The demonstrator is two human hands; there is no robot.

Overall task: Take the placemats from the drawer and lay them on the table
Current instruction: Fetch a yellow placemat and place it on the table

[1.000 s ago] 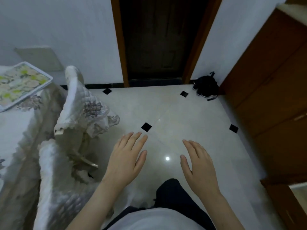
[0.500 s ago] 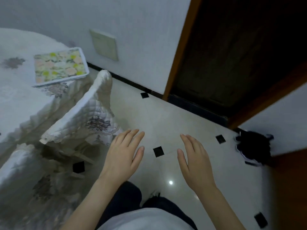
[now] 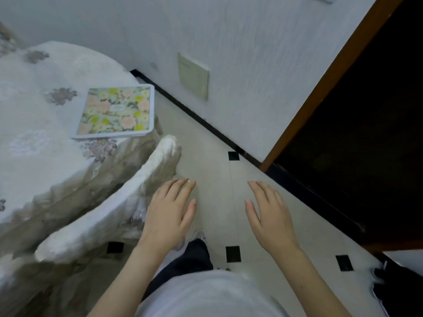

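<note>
Head view: two bare hands, palms down, over a pale tiled floor beside a cloth-covered worktop.

Left hand [image 3: 169, 213] and right hand [image 3: 270, 213]: fingers straight and loosely spread, holding nothing, well apart from each other, near centre. Worktop [image 3: 34, 124], left: rounded edge, draped in white quilted cloth with grey floral motifs and a scalloped hem. Placemat [image 3: 115, 110]: flat rectangle, rounded corners, pale rim, pink and yellow flower print, lying at the worktop's right edge, far from the hands. Chair [image 3: 128, 197], just left of the left hand: back wrapped in matching white quilted fabric. Floor [image 3: 215, 156]: glossy cream tiles with small black square insets. Dark doorway [image 3: 366, 124], right, brown wooden frame. Drawer not visible.
</note>
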